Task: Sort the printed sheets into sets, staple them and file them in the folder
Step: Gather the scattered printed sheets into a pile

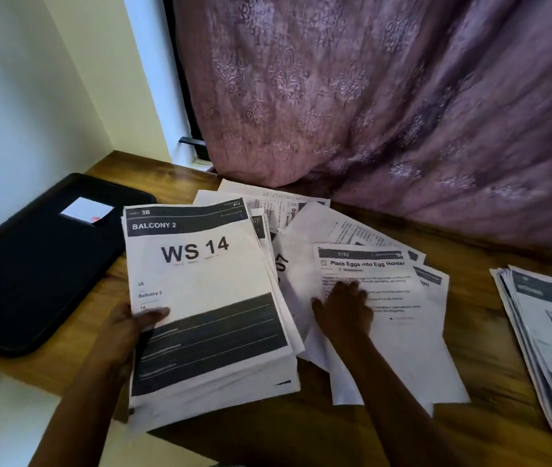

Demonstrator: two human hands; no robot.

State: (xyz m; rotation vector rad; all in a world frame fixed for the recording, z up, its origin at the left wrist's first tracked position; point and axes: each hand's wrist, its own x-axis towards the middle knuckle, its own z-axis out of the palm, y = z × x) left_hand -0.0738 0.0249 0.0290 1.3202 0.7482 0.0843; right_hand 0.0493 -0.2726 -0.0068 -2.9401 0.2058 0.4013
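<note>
here left hand (133, 326) pinches thick "ws 14" stack (207, 308); right hand (343, 310) spread on loose sheets (386, 298).

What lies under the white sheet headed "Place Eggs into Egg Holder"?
The right hand presses that sheet, which lies on a fan of loose white printed sheets spread over the wooden table. Their covered text and number cannot be seen.

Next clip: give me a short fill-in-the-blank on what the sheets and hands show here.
1. The top sheet of the stack gripped by the left hand reads WS ____.
2. The right hand rests on a sheet titled Place ____ into Egg Holder.
3. The black folder lies ____ of that stack.

Missing: 14; Eggs; left
</note>
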